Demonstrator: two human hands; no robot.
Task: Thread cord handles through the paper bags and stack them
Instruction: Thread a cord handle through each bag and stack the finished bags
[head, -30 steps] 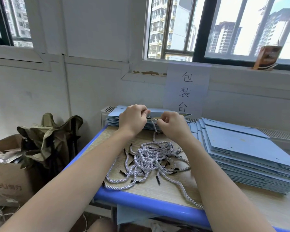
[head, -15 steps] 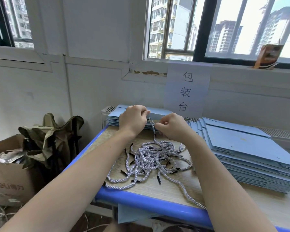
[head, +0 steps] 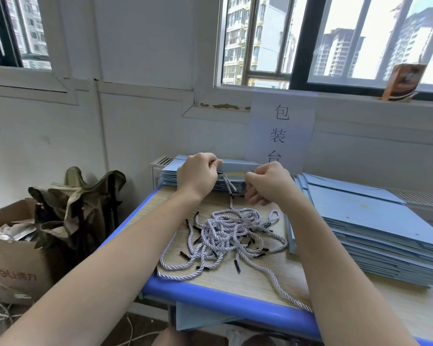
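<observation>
Both hands work at the near rim of the top paper bag (head: 238, 166) on the far stack. Left hand (head: 198, 174) fingers pinch the rim; right hand (head: 268, 182) fingers are curled, contents unclear. The cord (head: 229, 187) hangs down between them, toward the worktop (head: 273, 278), nearer the left hand.

The right hand (head: 268, 182) has drawn rightward from the left hand (head: 198, 174); more cord (head: 229, 187) now hangs between them.

Bright daylight from windows (head: 335, 41), soft shadows, wide-angle edge distortion
</observation>
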